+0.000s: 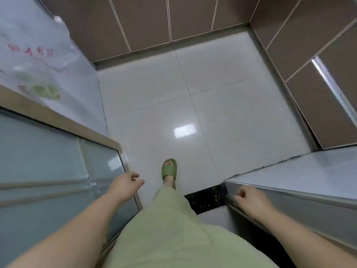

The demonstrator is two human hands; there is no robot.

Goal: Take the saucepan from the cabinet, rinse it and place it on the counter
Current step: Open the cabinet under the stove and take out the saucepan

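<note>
1. Left hand (126, 183) hangs loose, fingers half curled, holding nothing, beside the glass-fronted cabinet (48, 171).
2. Right hand (249, 200) curls at the surface (309, 176) edge, empty.
3. No saucepan shows.

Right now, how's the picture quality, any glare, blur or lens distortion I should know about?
Head view: a bright rectangular glare patch sits on the glossy white tiled floor; the wide-angle lens fans the brown wall tiles outward; the translucent plastic bag with red print looks soft; the left hand and right hand, both empty, are slightly smeared; no saucepan in view.
</note>
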